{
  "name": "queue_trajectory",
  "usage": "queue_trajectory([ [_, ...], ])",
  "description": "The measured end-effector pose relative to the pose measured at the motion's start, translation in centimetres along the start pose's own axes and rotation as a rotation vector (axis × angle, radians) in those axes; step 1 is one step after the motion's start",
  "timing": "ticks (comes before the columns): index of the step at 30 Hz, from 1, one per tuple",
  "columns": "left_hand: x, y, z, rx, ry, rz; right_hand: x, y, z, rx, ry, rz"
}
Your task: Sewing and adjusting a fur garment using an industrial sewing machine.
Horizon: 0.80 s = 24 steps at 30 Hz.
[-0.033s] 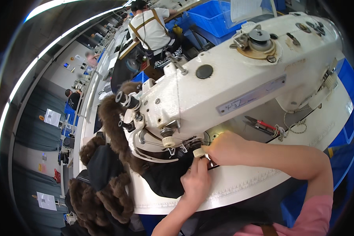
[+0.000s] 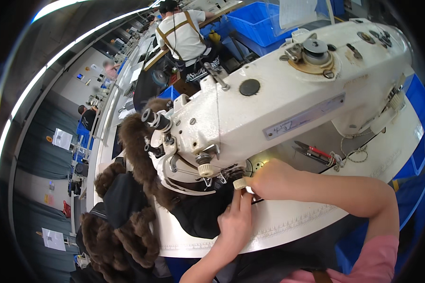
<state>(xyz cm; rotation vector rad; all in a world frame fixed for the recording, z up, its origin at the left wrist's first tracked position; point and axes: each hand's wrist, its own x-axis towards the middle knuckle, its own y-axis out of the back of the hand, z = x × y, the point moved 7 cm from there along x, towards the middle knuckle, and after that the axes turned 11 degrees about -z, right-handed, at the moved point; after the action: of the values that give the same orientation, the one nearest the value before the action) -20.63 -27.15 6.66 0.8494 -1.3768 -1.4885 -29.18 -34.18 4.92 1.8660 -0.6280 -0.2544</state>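
Observation:
A white sewing machine (image 2: 231, 115) spans the view, its head lit by a small lamp. At the needle area my right hand (image 2: 275, 181) is closed, fingers curled inward beside a cream dial (image 2: 240, 183); whatever it pinches is hidden. My left hand (image 2: 235, 225) reaches up from below, its fingers pressed together with the tips just under that dial, close to my right fingers. What lies between those tips is too small to make out. Black fabric (image 2: 198, 214) lies beneath the machine head, left of my left hand, joined by brown fur (image 2: 138, 141) running along the machine's left side.
Red-handled scissors or snips (image 2: 318, 152) lie under the machine arm beside a knotted cord (image 2: 359, 153). More fur-trimmed dark garments (image 2: 123, 212) hang at the table's left. Blue bins (image 2: 257, 23) stand behind, near a seated co-worker (image 2: 184, 35). The white tabletop (image 2: 293, 226) curves in front.
The view has shifted slightly, so the machine appears a little lower and to the right. Both hands keep nearly the same pose at the needle area.

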Motion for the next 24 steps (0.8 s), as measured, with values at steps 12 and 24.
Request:
queue_trajectory([
  [12,2.3,11.3,-6.0,0.058,-0.316,-0.186,-1.0,0.2,-1.4,-0.294,0.082,-0.056],
  [24,1.0,10.0,-6.2,0.018,-0.24,-0.215,-0.7,-0.9,-0.1,-0.18,0.007,0.144],
])
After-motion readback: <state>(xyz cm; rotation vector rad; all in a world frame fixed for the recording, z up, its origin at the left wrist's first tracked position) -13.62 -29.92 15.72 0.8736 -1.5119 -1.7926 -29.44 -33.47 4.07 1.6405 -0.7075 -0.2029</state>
